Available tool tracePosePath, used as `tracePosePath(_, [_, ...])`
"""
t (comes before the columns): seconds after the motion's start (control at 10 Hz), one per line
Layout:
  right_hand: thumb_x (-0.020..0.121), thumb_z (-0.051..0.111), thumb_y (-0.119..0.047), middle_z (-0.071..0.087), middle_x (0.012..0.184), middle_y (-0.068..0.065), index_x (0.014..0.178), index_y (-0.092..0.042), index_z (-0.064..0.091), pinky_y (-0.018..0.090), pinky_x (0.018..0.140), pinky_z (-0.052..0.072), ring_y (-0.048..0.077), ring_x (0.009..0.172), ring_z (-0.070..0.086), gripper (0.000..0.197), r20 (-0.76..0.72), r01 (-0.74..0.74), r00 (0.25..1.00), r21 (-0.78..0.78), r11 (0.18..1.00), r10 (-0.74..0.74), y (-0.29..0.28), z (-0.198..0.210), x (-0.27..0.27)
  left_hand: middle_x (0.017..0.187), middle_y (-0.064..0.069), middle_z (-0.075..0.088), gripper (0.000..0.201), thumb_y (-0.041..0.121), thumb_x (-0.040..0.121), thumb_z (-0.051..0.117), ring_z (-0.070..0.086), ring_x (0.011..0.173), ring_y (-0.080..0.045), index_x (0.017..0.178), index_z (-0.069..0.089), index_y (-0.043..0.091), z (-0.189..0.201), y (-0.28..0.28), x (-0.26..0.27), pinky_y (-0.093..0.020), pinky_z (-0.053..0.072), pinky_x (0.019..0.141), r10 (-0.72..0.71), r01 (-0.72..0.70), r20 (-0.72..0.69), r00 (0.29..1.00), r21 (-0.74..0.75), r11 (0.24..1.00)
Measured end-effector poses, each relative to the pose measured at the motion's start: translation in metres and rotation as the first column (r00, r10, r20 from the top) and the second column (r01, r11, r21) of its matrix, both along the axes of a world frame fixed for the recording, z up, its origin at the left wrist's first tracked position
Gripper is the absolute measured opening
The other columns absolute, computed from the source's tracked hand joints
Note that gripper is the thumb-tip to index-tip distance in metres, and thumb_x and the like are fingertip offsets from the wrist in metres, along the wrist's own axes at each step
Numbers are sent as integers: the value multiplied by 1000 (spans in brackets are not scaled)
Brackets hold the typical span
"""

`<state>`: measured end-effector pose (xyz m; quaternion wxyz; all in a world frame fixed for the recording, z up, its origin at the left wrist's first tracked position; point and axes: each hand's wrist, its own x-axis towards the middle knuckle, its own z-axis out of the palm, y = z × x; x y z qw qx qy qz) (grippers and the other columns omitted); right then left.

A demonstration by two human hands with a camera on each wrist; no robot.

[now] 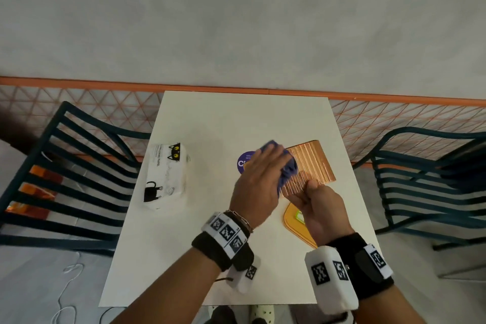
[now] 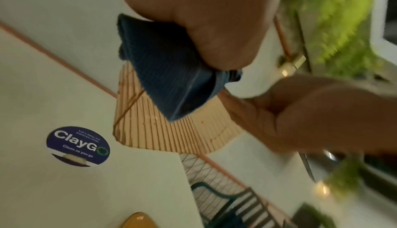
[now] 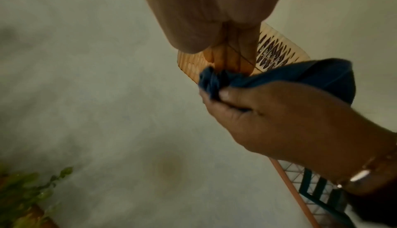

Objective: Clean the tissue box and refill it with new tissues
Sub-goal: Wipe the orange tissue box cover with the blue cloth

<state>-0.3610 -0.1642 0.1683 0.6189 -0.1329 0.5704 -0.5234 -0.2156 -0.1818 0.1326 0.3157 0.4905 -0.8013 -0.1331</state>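
Note:
An orange ribbed tissue box is tilted up off the white table. My right hand grips its near end, fingers curled round the edge. My left hand holds a bunched blue cloth against the box's ribbed side. The left wrist view shows the blue cloth lying on the ribbed box. From the right wrist, the cloth sits below the box's patterned face. A white pack of new tissues with black cat prints lies at the table's left.
An orange lid or tray lies flat under my right hand. A round purple sticker is stuck on the table by the box. Dark slatted chairs stand left and right. An orange mesh rail runs behind the table.

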Motion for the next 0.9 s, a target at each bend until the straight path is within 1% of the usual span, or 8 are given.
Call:
tracePosePath(0.1, [103,41,1,62,93,15,96,-3,59,32,67,60,24,79,66,19,-20,31,999,19,999,-30,-4,10,10,160,-6,38,50,15,98,42,24,153,-21,147,48,11,4,6,4,-49,29,121,118,-119,-10,993,-46,992])
tracePosePath(0.2, [100,46,7,63,89,20,96,5,60,32,59,61,26,75,69,14,-182,6,983,28,1000,-1,0,15,20,158,-7,42,46,7,99,45,27,153,-22,144,54,10,-6,25,1,-51,29,121,-93,91,-9,996,-150,985])
tracePosePath(0.3, [105,43,-3,74,91,21,100,0,65,39,71,64,31,81,75,23,-236,-64,970,-21,998,57,5,22,27,157,-6,44,49,5,96,56,30,151,-21,144,52,13,6,-1,12,-52,38,116,-132,127,-25,991,-144,981])
tracePosePath(0.4, [108,37,-8,76,92,19,103,-1,68,42,73,64,33,84,75,32,-337,-160,934,-94,983,120,3,32,29,162,0,36,46,30,107,30,27,153,-19,148,47,19,17,-6,18,-49,43,114,123,-124,-209,970,7,992])
tracePosePath(0.5, [106,41,-5,75,92,20,104,-3,69,39,70,63,33,84,74,28,-429,-285,881,-148,947,198,5,34,33,160,-9,38,45,23,109,30,29,152,-25,145,52,8,11,19,15,-52,39,116,-19,-12,-230,973,-133,991])
tracePosePath(0.6, [106,44,-4,75,98,15,109,-7,69,47,79,62,33,90,74,25,-516,-437,805,-184,881,292,7,35,27,160,-9,38,40,21,109,36,31,151,-25,143,53,8,12,6,22,-45,39,118,-102,66,-214,971,-171,983])
tracePosePath(0.7, [106,44,-6,75,109,8,118,-10,66,44,84,61,26,98,73,26,-632,-549,710,-220,806,311,4,43,21,161,-1,38,40,17,105,42,33,150,-16,144,52,11,37,-11,33,-22,43,112,45,-56,-421,906,-14,998])
tracePosePath(0.9, [99,58,-2,73,116,-6,128,-22,58,34,86,61,18,107,70,35,-568,-469,789,-308,827,236,-10,60,18,158,2,43,41,22,103,46,42,145,-16,143,53,17,29,-5,41,-22,50,105,-47,35,-378,925,-38,999])
